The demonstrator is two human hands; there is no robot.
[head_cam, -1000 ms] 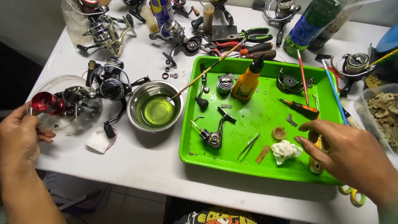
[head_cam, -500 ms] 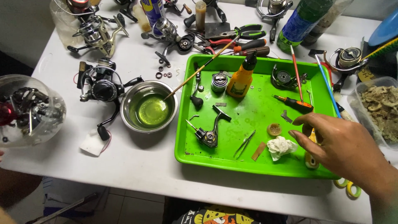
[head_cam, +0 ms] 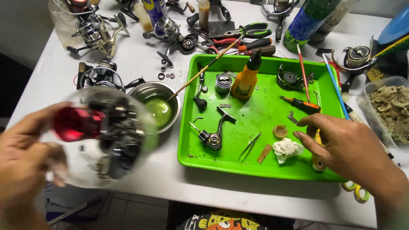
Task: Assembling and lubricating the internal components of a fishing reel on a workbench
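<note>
- Table (head_cam: 128,72), white, fills the view, with reels, pliers and bottles crowded along its 12 o'clock edge.
- Tray (head_cam: 255,168), bright green, sits right of centre on the table and carries small parts.
- Bag (head_cam: 106,136), clear plastic and blurred, is lifted off the table at 9 o'clock; dark reel parts and a red spool (head_cam: 76,123) show through it.
- Left hand (head_cam: 25,162) grasps the bag from the 8 o'clock side, fingers wrapped on the plastic.
- Right hand (head_cam: 349,149) hovers over the tray's 4 o'clock corner, fingers loose and half curled, holding nothing that I can see; its fingertips are just beside a white rag (head_cam: 286,150).
- Bowl (head_cam: 158,108), steel with green liquid, stands just left of the tray, partly behind the bag.
- Tub (head_cam: 390,115), clear plastic with tan scraps, stands at 3 o'clock.
- Bottle (head_cam: 247,79), orange with a black nozzle, stands upright at the tray's 12 o'clock side.
- Brush (head_cam: 204,69), long and wooden, slants from the bowl up across the tray's rim.
- Handle (head_cam: 213,132), a reel crank, lies at the tray's 8 o'clock.
- Screwdriver (head_cam: 300,103) lies above the right hand.
- Tweezers (head_cam: 250,146) lie near the tray's 6 o'clock edge.
</note>
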